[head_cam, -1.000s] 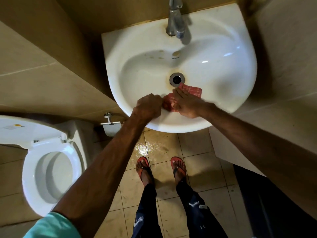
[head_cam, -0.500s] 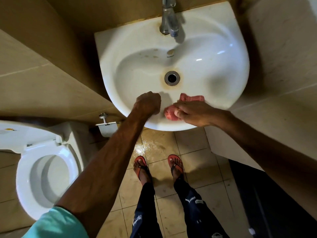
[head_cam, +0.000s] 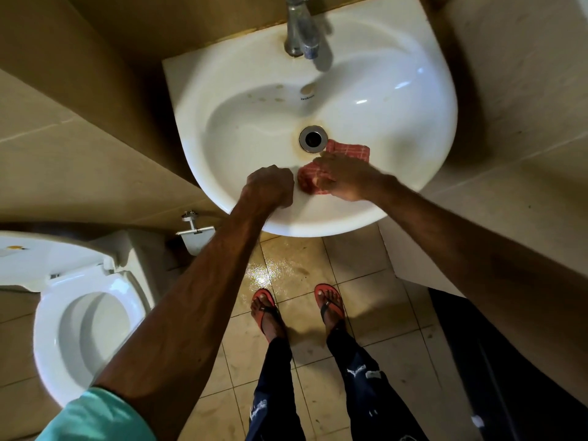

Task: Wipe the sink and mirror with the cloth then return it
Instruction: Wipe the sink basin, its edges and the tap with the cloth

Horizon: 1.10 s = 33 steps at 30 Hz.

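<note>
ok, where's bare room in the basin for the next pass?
Free: the sink bowl left of the drain; the right bowl between cloth and right rim; the back ledge left of the tap. Crowded: front rim, left hand beside right hand on the cloth.

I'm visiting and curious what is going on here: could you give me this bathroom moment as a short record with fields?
Place: bathroom, seen from above
Sink: white, yellowish staining round the drain
Cloth: red checked, in the sink beside the drain
Right hand: presses the cloth onto the sink
Left hand: fist resting on the sink's front rim, holding nothing
Faucet: at the back of the sink
Toilet: left of the sink, lid up
Floor: wet tiles under the sink
Mirror: not in view
</note>
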### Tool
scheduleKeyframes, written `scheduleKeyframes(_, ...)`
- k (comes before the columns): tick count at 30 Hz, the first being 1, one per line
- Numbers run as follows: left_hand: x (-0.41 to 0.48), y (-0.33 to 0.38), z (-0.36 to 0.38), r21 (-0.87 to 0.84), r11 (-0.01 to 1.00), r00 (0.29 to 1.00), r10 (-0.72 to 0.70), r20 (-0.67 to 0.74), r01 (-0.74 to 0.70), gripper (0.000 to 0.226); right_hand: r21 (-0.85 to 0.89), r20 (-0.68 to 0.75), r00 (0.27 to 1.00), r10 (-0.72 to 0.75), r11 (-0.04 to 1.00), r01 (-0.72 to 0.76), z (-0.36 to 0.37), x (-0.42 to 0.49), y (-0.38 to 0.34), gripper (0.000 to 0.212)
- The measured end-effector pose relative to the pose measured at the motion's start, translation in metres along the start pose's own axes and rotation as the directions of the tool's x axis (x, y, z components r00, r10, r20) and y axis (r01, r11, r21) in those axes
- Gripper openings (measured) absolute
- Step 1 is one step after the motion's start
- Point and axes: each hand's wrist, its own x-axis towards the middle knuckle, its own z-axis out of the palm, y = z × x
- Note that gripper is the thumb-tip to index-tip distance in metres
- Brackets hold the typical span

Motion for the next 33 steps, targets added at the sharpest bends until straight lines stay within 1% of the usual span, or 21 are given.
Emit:
scheduleKeyframes(3, 0.000, -0.001, 0.001, 0.025, 1.000, 0.999, 0.013, 0.031, -0.014, 0.049, -0.002, 0.059, 0.997, -0.049, 0.999, 0.049, -0.003, -0.010, -0.005, 0.042)
scheduleKeyframes(6, -0.002, -0.004, -0.001, 0.040, 0.999, 0.998, 0.028, 0.049, -0.030, 0.050, 0.015, 0.117, 0.988, -0.103, 0.995, 0.102, -0.007, -0.050, -0.012, 0.044)
scheduleKeyframes(8, -0.002, -0.005, -0.003, 0.030, 0.999, 0.998, 0.029, 0.051, -0.030, 0.051, 0.082, 0.101, 0.985, -0.140, 0.988, 0.132, -0.007, -0.078, -0.014, 0.046)
scheduleKeyframes(9, -0.003, -0.005, -0.003, 0.024, 0.999, 0.998, 0.024, 0.051, -0.026, 0.051, 0.089, 0.044, 0.984, -0.173, 0.982, 0.169, -0.003, -0.090, -0.012, 0.049)
scheduleKeyframes(10, -0.002, -0.005, -0.004, 0.022, 0.999, 0.998, 0.023, 0.053, -0.024, 0.052, 0.058, -0.039, 0.976, -0.213, 0.975, 0.215, 0.002, -0.103, -0.012, 0.052)
scheduleKeyframes(12, -0.001, -0.006, -0.004, 0.013, 1.000, 0.997, 0.025, 0.066, -0.026, 0.053, -0.069, -0.190, 0.939, -0.287, 0.958, 0.279, 0.021, -0.115, -0.005, 0.065)
scheduleKeyframes(14, 0.000, -0.007, -0.002, 0.019, 0.999, 0.997, 0.026, 0.075, -0.027, 0.053, -0.158, -0.267, 0.905, -0.331, 0.941, 0.298, 0.040, -0.116, 0.000, 0.075)
scheduleKeyframes(15, -0.002, -0.007, -0.002, 0.033, 0.999, 0.997, 0.034, 0.076, -0.036, 0.052, -0.185, -0.304, 0.884, -0.356, 0.932, 0.311, 0.046, -0.115, -0.001, 0.076)
scheduleKeyframes(17, -0.005, -0.006, -0.004, 0.047, 0.997, 0.995, 0.059, 0.076, -0.062, 0.050, -0.219, -0.410, 0.813, -0.413, 0.910, 0.352, 0.054, -0.112, -0.008, 0.073)
scheduleKeyframes(19, -0.008, -0.005, -0.004, 0.067, 0.995, 0.995, 0.075, 0.058, -0.079, 0.048, -0.249, -0.540, 0.715, -0.444, 0.896, 0.368, 0.064, -0.109, -0.021, 0.071)
scheduleKeyframes(21, -0.007, -0.008, -0.003, 0.085, 0.991, 0.994, 0.099, 0.037, -0.102, 0.044, -0.281, -0.615, 0.646, -0.452, 0.891, 0.356, 0.076, -0.102, -0.036, 0.068)
scheduleKeyframes(23, -0.003, -0.010, -0.002, 0.098, 0.986, 0.991, 0.128, 0.040, -0.131, 0.037, -0.288, -0.645, 0.627, -0.437, 0.899, 0.330, 0.091, -0.094, -0.052, 0.068)
scheduleKeyframes(26, 0.004, -0.015, -0.004, 0.144, 0.974, 0.984, 0.171, 0.052, -0.177, 0.030, -0.252, -0.728, 0.585, -0.358, 0.933, 0.257, 0.116, -0.078, -0.076, 0.060)
scheduleKeyframes(29, 0.008, -0.018, -0.004, 0.205, 0.952, 0.973, 0.218, 0.068, -0.228, 0.031, -0.256, -0.801, 0.527, -0.284, 0.958, 0.126, 0.130, -0.067, -0.094, 0.053)
scheduleKeyframes(31, 0.010, -0.022, 0.000, 0.213, 0.943, 0.966, 0.242, 0.087, -0.255, 0.028, -0.277, -0.826, 0.490, -0.277, 0.958, 0.075, 0.134, -0.066, -0.095, 0.050)
scheduleKeyframes(33, 0.010, -0.024, 0.003, 0.223, 0.938, 0.964, 0.251, 0.087, -0.265, 0.027, -0.316, -0.823, 0.488, -0.290, 0.948, 0.032, 0.136, -0.067, -0.090, 0.055)
